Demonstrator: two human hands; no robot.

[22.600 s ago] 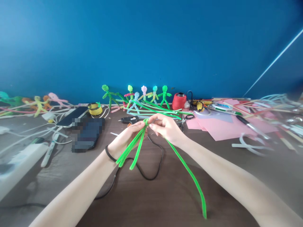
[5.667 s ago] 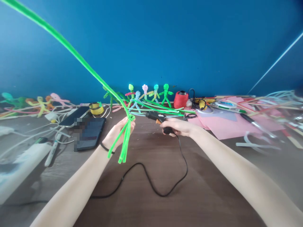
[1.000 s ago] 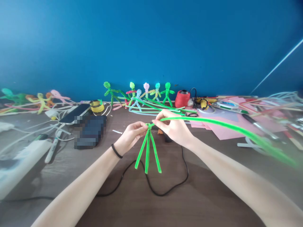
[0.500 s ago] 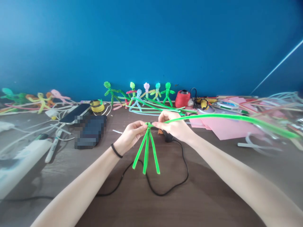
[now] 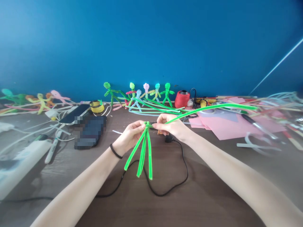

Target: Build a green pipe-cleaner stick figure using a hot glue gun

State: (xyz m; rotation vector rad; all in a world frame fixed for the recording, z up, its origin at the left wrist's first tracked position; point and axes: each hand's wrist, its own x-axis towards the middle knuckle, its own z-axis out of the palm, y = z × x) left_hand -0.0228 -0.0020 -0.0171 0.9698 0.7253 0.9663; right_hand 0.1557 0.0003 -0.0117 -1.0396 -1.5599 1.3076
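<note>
My left hand (image 5: 133, 134), with a black band at its wrist, pinches the knotted top of a bunch of green pipe cleaners (image 5: 143, 151). Several green strands hang down from that knot and spread apart. Close on its right, my right hand (image 5: 171, 126) pinches a long green pipe cleaner (image 5: 210, 107) near the knot. The long piece arches out past my right hand, its free end over the pink paper.
Small pipe-cleaner figures (image 5: 167, 91) stand along the blue wall. Two phones (image 5: 91, 130), white cables and a power strip (image 5: 21, 164) lie left. Pink paper (image 5: 227, 126) and sticks lie right. A black cable (image 5: 163, 194) crosses the table below my hands.
The long strand's free end has swung left and up. The hanging strands have tilted, their lower ends shifting left. Both hands keep their pinch in nearly the same place.
</note>
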